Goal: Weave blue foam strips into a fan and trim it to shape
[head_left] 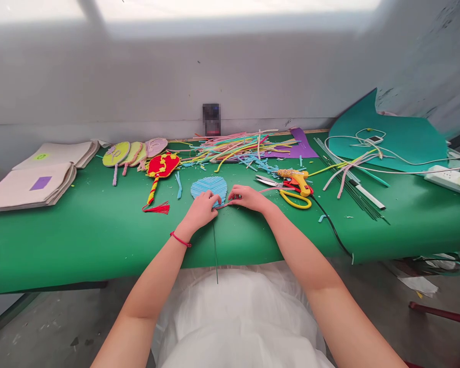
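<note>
A round blue fan-shaped piece of ribbed pipe cleaners (pixel 209 185) lies flat on the green table in front of me. A thin dark green wire (pixel 215 245) runs from its lower edge over the table's front edge. My left hand (pixel 204 207) rests on the piece's lower part, thumb and fingers closed at its rim on a pink pipe cleaner (pixel 224 205). My right hand (pixel 246 198) pinches the same pipe cleaner just to the right of the rim. Its tail appears to continue past my right hand toward the scissors (pixel 269 181). My fingertips partly cover the rim.
An orange glue gun (pixel 301 181) lies right, its black cord (pixel 331 225) trailing off the front edge. Behind sits a pile of pipe cleaners (pixel 233 148). Left are a red-and-yellow fan (pixel 164 164), several paler fans (pixel 117 154) and open books (pixel 38 185). Green wires (pixel 362 202) lie right.
</note>
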Tool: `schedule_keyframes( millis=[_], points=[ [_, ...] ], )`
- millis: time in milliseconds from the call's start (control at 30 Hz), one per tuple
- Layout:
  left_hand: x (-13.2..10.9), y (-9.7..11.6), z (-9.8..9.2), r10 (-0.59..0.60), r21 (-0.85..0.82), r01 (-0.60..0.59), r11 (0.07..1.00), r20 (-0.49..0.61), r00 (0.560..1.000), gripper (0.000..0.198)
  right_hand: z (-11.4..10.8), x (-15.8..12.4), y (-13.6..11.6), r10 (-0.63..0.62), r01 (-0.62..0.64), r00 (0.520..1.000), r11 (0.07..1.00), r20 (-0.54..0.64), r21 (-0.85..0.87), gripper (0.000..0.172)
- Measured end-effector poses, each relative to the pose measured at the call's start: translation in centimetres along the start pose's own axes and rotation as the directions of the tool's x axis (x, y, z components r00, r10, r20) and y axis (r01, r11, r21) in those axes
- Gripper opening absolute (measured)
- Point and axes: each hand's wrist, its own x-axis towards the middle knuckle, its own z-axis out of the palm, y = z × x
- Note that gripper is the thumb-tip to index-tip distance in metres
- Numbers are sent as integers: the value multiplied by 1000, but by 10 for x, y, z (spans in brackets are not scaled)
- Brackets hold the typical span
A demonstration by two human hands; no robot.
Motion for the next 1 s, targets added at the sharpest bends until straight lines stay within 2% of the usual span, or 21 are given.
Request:
schedule_keyframes(
  millis=[167,300,467,733,1000],
  points=[
    [0,-1,1,4,-3,-4,1000,0,1000,32,-4,-2,-1,89,-89,996,992,2,-84,16],
    [0,-1,1,0,-17,0,1000,1,1000,32,-9,-4,-4,107,-106,993,994,58,-10,22],
    [-1,-1,0,-1,-28,1,1000,3,1000,31,-13,-6,-3,82,-90,991,993,104,75,15],
    [0,-2,2,1,-22,-1,1000,13,1000,32,-5,-3,-1,38,-36,999,997,-22,71,13],
    [0,-2,2,2,-31,-2,1000,5,1000,33,4,1,1,-20,18,994,1000,-109,-26,10]
  ],
)
